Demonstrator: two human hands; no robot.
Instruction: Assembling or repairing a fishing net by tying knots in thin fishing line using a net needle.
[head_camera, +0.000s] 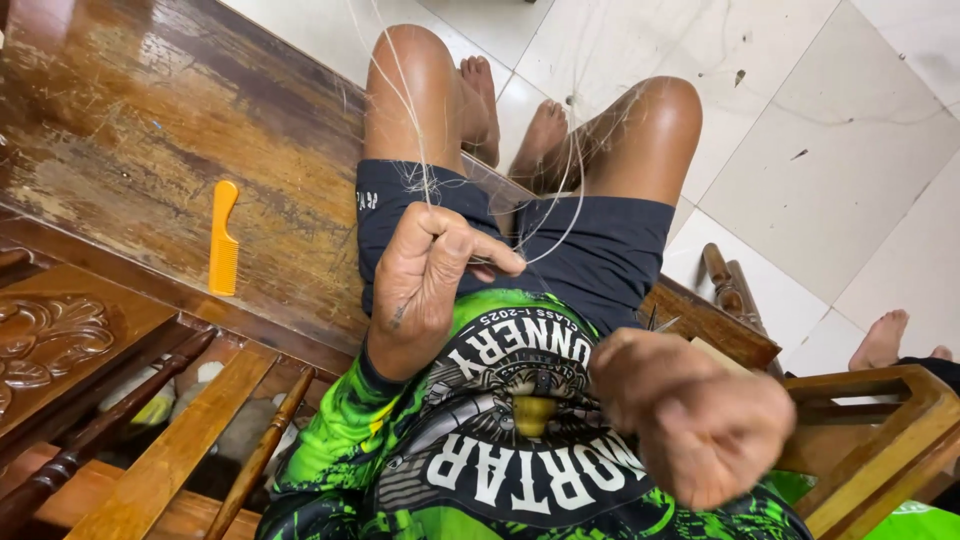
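place: home | carved wooden bench (150, 150) (orange comb (222, 240) on it) | tiled floor (830, 130)

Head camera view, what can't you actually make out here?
- Right hand: motion-blurred, so its grip and anything in it are unreadable.
- Thin pale fishing line: too fine to follow past the left hand.
- Second person's bare foot: cut off by the wooden chair arm and the right edge.
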